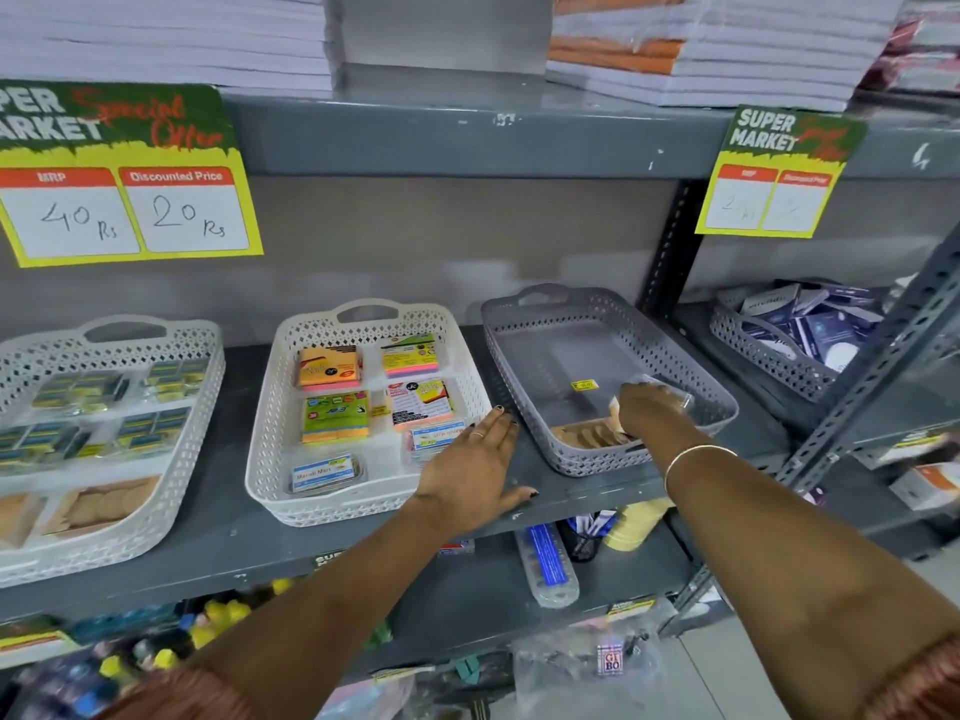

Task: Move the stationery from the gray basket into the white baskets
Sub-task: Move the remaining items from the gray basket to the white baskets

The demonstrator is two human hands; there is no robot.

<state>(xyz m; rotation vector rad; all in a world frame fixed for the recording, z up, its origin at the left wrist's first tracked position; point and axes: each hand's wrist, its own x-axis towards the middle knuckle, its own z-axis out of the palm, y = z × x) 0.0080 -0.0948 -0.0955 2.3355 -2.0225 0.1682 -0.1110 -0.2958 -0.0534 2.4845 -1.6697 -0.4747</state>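
Observation:
The gray basket [524, 350] stands on the shelf at centre right. Inside it lies a clear packet of tan round pieces [587, 436] with a yellow price sticker. My right hand [647, 407] is down in the basket, fingers closed on that clear packet near its right side. My left hand [475, 467] rests flat on the shelf between the gray basket and the middle white basket [270, 407], fingers spread and holding nothing. That white basket holds sticky-note pads and small clear boxes. A second white basket [202, 407] at the left holds small boxes and tan packets.
A gray metal shelf edge [363, 543] runs below the baskets. Price signs hang from the upper shelf [467, 132], which carries paper stacks. Another gray basket [769, 356] with dark blue packs sits at the right behind a slanted metal strut [872, 366]. Lower shelves hold assorted goods.

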